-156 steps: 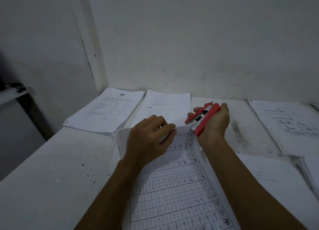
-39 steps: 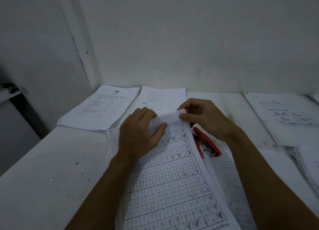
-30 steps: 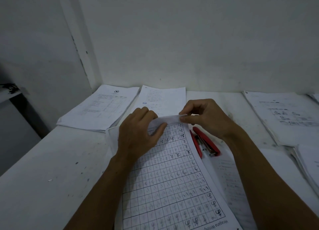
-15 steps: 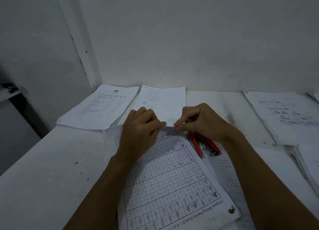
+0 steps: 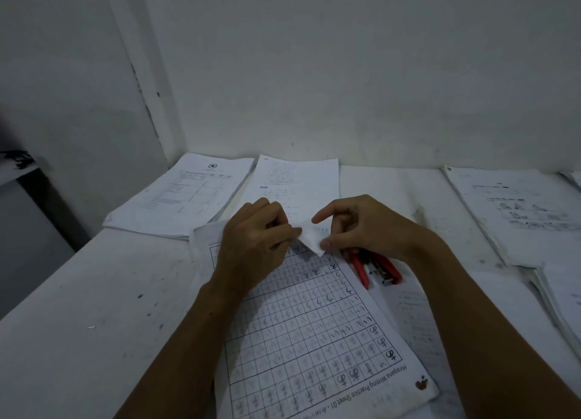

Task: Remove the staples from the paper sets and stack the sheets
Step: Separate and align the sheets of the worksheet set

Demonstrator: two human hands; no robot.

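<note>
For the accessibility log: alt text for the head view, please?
Both hands, left hand and right hand, pinch the folded far corner of a gridded practice sheet on a white table. A red stapler lies beside it; paper stacks sit behind.

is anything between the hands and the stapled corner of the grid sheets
Nothing visible: the left hand and right hand both pinch the folded corner. The red stapler lies beside it.

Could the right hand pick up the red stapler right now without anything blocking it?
Probably yes. The red stapler lies on the table just beneath the right hand, nothing covering it. But that hand is pinching the folded corner of the grid sheet together with the left hand, so it must let go first.
</note>
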